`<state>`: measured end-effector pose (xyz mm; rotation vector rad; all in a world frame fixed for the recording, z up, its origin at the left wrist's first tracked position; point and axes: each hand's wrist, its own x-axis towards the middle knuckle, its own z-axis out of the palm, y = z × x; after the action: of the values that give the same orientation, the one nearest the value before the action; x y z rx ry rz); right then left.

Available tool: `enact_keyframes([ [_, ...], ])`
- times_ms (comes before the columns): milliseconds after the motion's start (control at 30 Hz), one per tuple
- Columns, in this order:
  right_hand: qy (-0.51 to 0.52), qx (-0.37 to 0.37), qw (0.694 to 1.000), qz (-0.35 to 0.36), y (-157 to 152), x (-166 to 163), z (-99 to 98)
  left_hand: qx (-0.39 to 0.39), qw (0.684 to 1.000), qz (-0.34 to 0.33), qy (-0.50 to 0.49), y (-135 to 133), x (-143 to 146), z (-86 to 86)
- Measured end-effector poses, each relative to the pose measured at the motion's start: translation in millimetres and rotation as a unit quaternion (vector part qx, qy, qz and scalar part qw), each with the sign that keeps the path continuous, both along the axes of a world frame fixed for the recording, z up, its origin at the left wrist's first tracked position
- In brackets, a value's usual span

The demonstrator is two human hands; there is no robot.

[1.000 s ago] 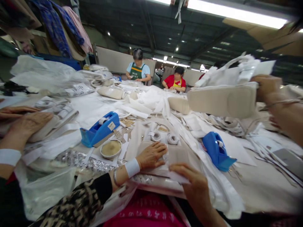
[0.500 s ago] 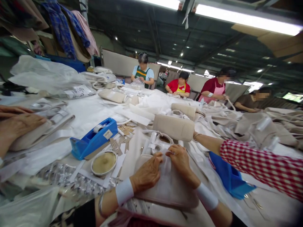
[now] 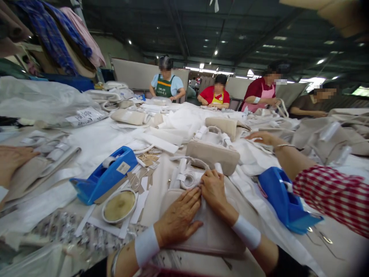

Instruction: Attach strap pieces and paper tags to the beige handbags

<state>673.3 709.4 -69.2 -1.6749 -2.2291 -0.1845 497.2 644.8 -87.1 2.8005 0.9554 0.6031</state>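
A beige handbag (image 3: pixel 213 240) lies in front of me, with clear film over part of its face. My left hand (image 3: pixel 180 219) rests flat on it, fingers stretched towards its top edge. At that edge the bent fingers of my right hand (image 3: pixel 213 192) press together and grip the bag; the fingertips are partly hidden. Just beyond my hands are the bag's handle (image 3: pixel 198 163) and a white-wrapped coil (image 3: pixel 190 179). Another beige handbag (image 3: pixel 213 156) stands behind it.
A blue tape dispenser (image 3: pixel 108 175) and a white dish of yellowish stuff (image 3: pixel 119 206) are at left. Another blue dispenser (image 3: pixel 285 200) and metal hooks (image 3: pixel 325 237) lie right. A co-worker's hand (image 3: pixel 263 137) reaches in from the right; another's hand (image 3: pixel 17 159) is at far left.
My left hand has gone from pinching clear film to lying flat on the handbag. My right hand has shifted slightly. The checked-sleeved co-worker's hand has left the rear bag, moving right.
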Motion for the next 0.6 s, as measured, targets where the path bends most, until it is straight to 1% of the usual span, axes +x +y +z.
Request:
enact_keyframes([
  [100,-0.015,-0.002,1.000,-0.018,8,-6,1.1,-0.005,1.000,-0.003,0.016,0,1,3.1],
  [167,-0.004,0.004,1.000,-0.013,13,-10,4.1,-0.009,0.999,0.006,0.034,0,2,5.4],
  [233,0.009,0.011,1.000,0.001,15,-9,11.2,-0.008,0.999,0.020,0.050,0,2,7.3],
  [300,0.057,0.034,0.998,0.015,12,4,21.8,-0.003,0.998,0.026,0.062,0,3,8.1],
  [333,0.110,0.053,0.992,0.022,8,17,27.4,0.002,0.998,0.025,0.066,0,3,7.8],
  [367,0.174,0.075,0.982,0.026,4,36,32.7,0.006,0.997,0.024,0.069,1,2,7.0],
  [400,0.250,0.099,0.963,0.025,-1,60,37.3,0.012,0.997,0.022,0.071,1,2,5.6],
  [433,0.310,0.116,0.944,0.012,-5,88,41.1,0.021,0.997,0.020,0.072,2,1,3.7],
  [467,0.343,0.123,0.931,-0.021,-10,120,44.2,0.033,0.997,0.022,0.073,2,1,1.3],
  [500,0.370,0.123,0.918,-0.075,-15,153,46.8,0.047,0.996,0.025,0.073,2,0,-1.4],
  [533,0.407,0.114,0.896,-0.140,-21,187,49.0,0.064,0.995,0.028,0.072,3,-1,-4.3],
  [567,0.444,0.098,0.867,-0.204,-27,219,50.9,0.084,0.994,0.032,0.069,5,-1,-7.0],
  [600,0.455,0.087,0.850,-0.251,-33,249,52.5,0.104,0.992,0.035,0.065,6,-2,-9.6],
])
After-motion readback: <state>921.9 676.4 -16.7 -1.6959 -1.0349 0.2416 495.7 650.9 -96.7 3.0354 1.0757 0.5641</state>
